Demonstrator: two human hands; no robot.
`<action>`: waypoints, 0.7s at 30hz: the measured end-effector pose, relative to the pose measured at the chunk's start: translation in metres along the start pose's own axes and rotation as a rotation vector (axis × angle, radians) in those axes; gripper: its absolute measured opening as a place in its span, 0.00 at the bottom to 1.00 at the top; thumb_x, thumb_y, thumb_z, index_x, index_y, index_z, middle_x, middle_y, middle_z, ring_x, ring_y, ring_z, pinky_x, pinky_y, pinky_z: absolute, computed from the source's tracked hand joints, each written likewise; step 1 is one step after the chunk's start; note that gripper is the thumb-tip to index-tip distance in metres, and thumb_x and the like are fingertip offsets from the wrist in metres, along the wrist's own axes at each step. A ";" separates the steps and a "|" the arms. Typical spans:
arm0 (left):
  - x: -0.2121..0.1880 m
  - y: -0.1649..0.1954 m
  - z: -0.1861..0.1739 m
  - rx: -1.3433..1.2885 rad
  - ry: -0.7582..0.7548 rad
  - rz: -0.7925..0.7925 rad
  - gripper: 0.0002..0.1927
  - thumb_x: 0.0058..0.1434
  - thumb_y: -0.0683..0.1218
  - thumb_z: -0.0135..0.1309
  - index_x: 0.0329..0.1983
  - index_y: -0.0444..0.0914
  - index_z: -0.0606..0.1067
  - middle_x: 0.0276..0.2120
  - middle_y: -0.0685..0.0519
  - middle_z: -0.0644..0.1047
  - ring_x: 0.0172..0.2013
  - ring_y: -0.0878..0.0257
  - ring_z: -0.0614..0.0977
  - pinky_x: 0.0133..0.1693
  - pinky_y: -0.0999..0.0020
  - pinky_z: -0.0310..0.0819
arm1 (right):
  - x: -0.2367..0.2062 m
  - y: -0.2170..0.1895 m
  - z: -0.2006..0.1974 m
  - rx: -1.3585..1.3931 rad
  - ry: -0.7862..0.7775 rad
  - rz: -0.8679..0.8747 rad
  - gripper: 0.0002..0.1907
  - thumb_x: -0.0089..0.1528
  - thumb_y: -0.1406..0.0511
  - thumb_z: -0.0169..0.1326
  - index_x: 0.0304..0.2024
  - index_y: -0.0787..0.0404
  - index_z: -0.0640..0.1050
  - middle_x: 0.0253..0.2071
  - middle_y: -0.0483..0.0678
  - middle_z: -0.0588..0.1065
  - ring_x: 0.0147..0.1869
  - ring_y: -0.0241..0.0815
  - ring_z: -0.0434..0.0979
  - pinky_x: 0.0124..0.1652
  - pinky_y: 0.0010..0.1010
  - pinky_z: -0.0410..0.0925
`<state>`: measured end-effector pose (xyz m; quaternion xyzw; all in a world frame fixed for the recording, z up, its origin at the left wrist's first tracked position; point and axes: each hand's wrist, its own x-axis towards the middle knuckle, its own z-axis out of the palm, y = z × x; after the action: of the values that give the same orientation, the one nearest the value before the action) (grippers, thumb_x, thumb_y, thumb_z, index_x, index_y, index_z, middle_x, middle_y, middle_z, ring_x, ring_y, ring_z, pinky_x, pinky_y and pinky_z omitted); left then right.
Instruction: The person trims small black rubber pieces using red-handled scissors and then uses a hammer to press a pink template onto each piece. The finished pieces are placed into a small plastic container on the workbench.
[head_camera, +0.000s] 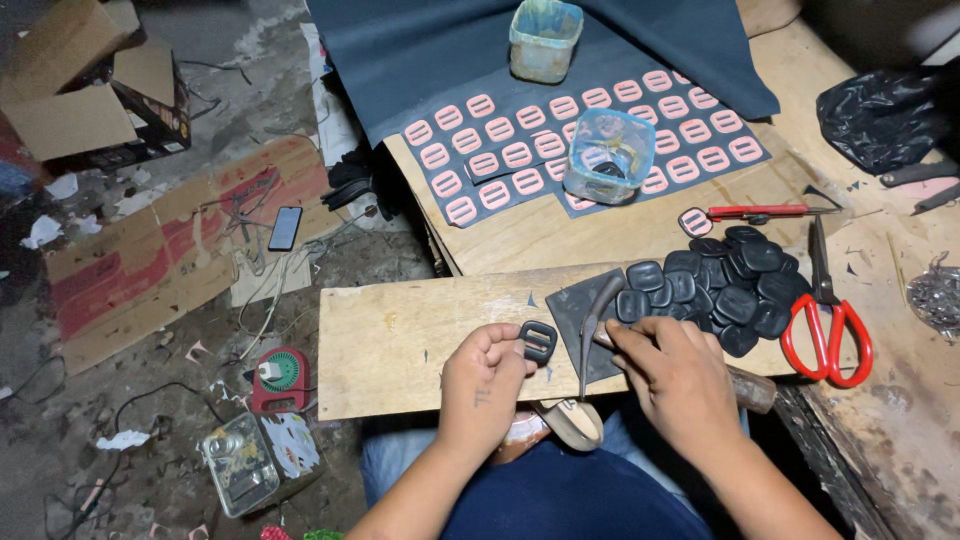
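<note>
Pinching a black buckle (538, 341) at the board's (400, 350) near edge, the left hand (485, 385) works beside the right hand (672, 375), which grips a curved tool (592, 325); bare board lies leftward.

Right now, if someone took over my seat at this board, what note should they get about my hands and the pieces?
Left hand: pinches one dark buckle piece at the wooden board.
Right hand: grips a curved metal tool, tip over a dark sheet scrap.
Pile of dark pieces lies right of the scrap; red scissors beyond it.
Pink-faced pieces sit in rows on the dark sheet behind, with two plastic tubs.
Done: the pile, apparently. Left: cannot tell how many.
</note>
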<state>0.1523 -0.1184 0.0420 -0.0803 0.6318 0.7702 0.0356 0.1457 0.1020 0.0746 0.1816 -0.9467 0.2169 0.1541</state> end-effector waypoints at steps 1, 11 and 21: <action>0.001 -0.001 0.000 0.008 0.009 -0.023 0.13 0.65 0.38 0.49 0.51 0.29 0.73 0.39 0.46 0.83 0.37 0.66 0.84 0.42 0.73 0.79 | 0.001 0.000 0.000 0.006 -0.006 0.002 0.21 0.53 0.65 0.63 0.50 0.53 0.81 0.40 0.45 0.76 0.45 0.48 0.75 0.42 0.41 0.65; 0.005 -0.008 0.020 -0.073 -0.180 -0.004 0.11 0.68 0.37 0.47 0.51 0.29 0.72 0.39 0.47 0.82 0.39 0.66 0.83 0.43 0.72 0.79 | -0.005 -0.003 0.013 0.677 -0.024 0.230 0.17 0.59 0.67 0.60 0.51 0.61 0.80 0.38 0.45 0.80 0.40 0.38 0.82 0.42 0.27 0.72; 0.024 0.025 0.020 0.707 -0.099 0.070 0.12 0.62 0.46 0.54 0.47 0.38 0.78 0.32 0.49 0.83 0.32 0.59 0.85 0.36 0.66 0.78 | 0.032 0.039 0.031 1.005 -0.197 0.618 0.14 0.62 0.67 0.54 0.48 0.66 0.80 0.29 0.44 0.78 0.31 0.32 0.75 0.34 0.24 0.70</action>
<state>0.1237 -0.1049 0.0656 -0.0040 0.8591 0.5077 0.0652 0.0950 0.1118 0.0460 -0.0323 -0.7467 0.6552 -0.1096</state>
